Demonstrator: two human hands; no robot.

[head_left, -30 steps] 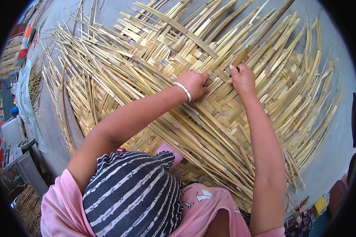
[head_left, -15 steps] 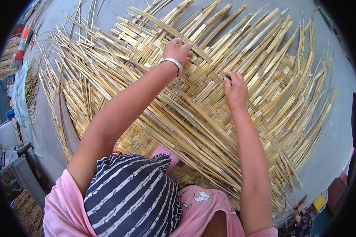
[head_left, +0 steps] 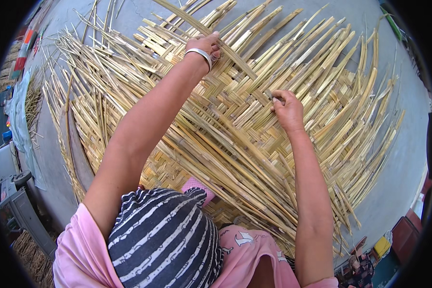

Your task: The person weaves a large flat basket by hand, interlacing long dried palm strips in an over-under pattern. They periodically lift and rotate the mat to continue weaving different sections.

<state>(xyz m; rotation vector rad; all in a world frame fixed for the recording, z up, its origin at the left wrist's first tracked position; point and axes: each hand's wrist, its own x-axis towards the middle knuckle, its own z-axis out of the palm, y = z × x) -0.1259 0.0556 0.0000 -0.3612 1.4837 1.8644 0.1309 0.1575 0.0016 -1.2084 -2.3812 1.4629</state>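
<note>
A large mat of woven flat reed strips [head_left: 247, 98], pale yellow and green, lies on the floor before me, its loose strip ends fanning outward. At the far middle my left hand [head_left: 204, 46], with a silver bangle on its wrist, is closed around a long flat reed strip [head_left: 233, 58]. This strip slants across the weave, its near end by the middle of the mat. My right hand [head_left: 289, 110] is to the right and nearer, with thumb and fingers pinched low over the weave. Something small and greyish shows at its fingertips, too small to name.
A bundle of loose reeds [head_left: 211, 163] lies diagonally over the mat. Grey floor [head_left: 393, 48] surrounds it. On the left are a plastic sheet [head_left: 20, 120] and a grey metal frame [head_left: 26, 211]. A pink dotted thing [head_left: 197, 187] shows beside my knee.
My left hand has moved up and left with the strip, which now slants more steeply and reaches farther out. My right hand has shifted slightly and remains pinched.
</note>
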